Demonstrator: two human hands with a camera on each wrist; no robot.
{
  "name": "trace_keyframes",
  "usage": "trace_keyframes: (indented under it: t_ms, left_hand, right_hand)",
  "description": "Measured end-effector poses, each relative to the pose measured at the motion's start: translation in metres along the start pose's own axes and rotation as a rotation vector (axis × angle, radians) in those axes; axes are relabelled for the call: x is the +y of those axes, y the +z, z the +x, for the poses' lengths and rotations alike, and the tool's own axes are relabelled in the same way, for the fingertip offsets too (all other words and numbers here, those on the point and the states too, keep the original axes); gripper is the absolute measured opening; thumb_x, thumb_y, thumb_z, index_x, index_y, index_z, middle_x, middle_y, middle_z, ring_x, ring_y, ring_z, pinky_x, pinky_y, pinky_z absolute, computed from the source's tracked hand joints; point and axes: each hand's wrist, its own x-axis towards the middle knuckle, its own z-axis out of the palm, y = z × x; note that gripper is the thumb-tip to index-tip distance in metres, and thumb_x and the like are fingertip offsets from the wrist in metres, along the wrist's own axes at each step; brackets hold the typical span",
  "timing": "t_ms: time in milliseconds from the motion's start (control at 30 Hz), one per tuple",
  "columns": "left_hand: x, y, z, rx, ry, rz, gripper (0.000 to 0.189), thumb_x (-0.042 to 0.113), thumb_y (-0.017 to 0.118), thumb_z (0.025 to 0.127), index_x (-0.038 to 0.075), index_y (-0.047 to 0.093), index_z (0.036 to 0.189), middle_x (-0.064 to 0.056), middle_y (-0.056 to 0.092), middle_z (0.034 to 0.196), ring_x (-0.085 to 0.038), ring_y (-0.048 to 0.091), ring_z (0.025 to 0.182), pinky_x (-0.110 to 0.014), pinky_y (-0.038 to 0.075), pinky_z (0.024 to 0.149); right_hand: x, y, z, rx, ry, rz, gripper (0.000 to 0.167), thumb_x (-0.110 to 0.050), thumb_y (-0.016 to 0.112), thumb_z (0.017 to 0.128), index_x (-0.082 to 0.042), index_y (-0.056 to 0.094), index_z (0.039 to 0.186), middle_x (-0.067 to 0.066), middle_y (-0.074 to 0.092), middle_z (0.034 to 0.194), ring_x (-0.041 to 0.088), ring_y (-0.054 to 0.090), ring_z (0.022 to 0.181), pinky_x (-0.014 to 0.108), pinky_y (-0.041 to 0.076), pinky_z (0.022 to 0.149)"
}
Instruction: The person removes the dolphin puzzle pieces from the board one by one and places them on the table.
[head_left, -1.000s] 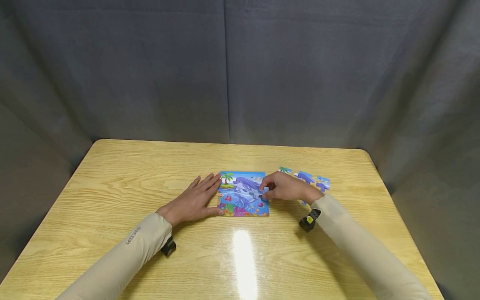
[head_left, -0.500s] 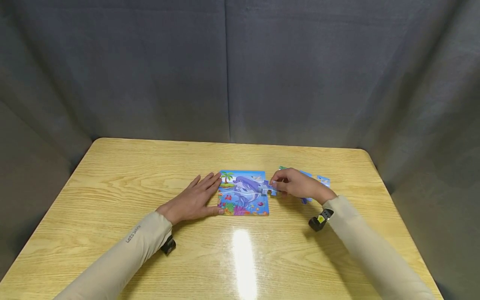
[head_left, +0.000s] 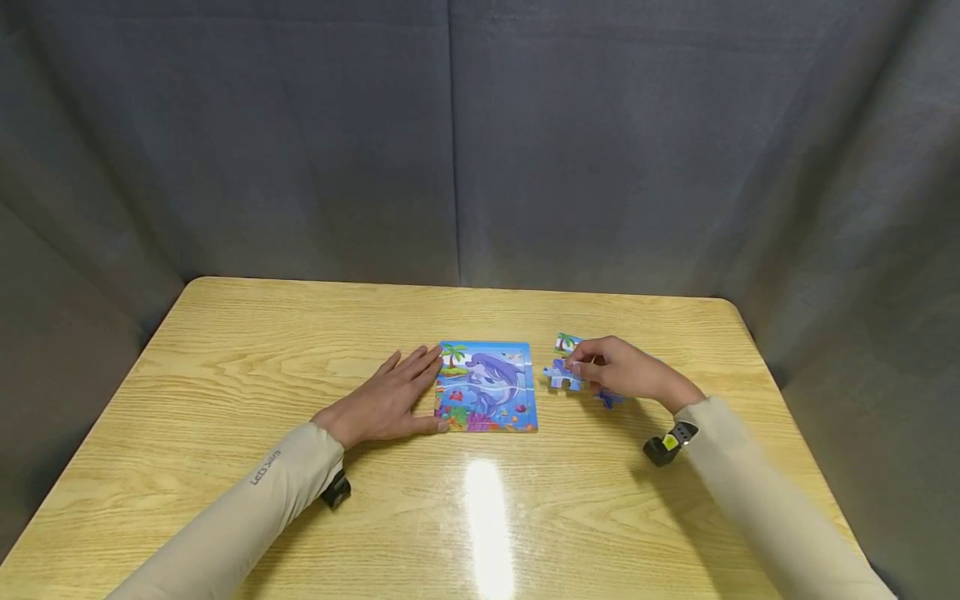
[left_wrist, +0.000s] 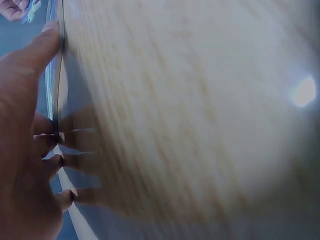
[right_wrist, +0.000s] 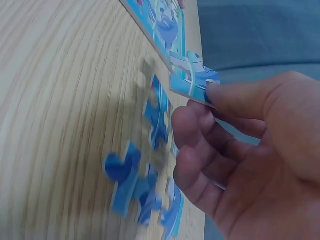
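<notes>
In the head view, a dolphin jigsaw puzzle [head_left: 486,387] in a flat square frame lies at the table's middle. My left hand [head_left: 386,404] is spread flat on the table at its left side, with fingertips and thumb touching the frame's left edge. Right of the puzzle, my right hand [head_left: 630,371] pinches a blue-and-white puzzle piece [right_wrist: 192,75] between thumb and forefinger, raised off the table. Its other fingers are curled. Below that hand, several loose puzzle pieces [right_wrist: 159,112] lie on the wood. From the head, the hand hides part of them.
A palm-tree puzzle piece [head_left: 566,342] lies beyond the right hand, and a purple one [head_left: 609,400] in front of it. The wooden table [head_left: 300,325] reaches back to a grey curtain [head_left: 315,150]. A bright light reflection [head_left: 487,525] shows near the front.
My right hand has moved right, away from the puzzle's right edge, carrying the puzzle piece toward the loose ones. The left hand has stayed in place.
</notes>
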Motion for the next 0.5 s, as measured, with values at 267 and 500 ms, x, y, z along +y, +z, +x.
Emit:
trace_keyframes:
  t_ms: [267,500]
  left_hand:
    - [0.0,0.001,0.0,0.0,0.004,-0.018,0.105,0.068,0.063,0.099,0.002,0.023,0.169,-0.015,0.014,0.181,-0.038,0.016,0.168,-0.065,0.012,0.135]
    - [0.0,0.001,0.001,-0.001,-0.003,-0.012,0.105,0.069,0.062,0.099,0.003,0.022,0.17,-0.014,0.014,0.181,-0.037,0.014,0.169,-0.065,0.012,0.135]
  right_hand:
    - [0.014,-0.009,-0.015,0.015,0.034,0.037,0.022,-0.016,0.055,0.112,-0.002,0.072,0.116,0.007,0.057,0.076,0.012,0.047,0.059,0.026,0.044,0.056]
    - [0.021,-0.018,-0.026,0.064,0.072,0.037,0.018,-0.012,0.058,0.11,0.001,0.068,0.118,0.013,0.062,0.094,0.012,0.051,0.067,0.025,0.053,0.062]
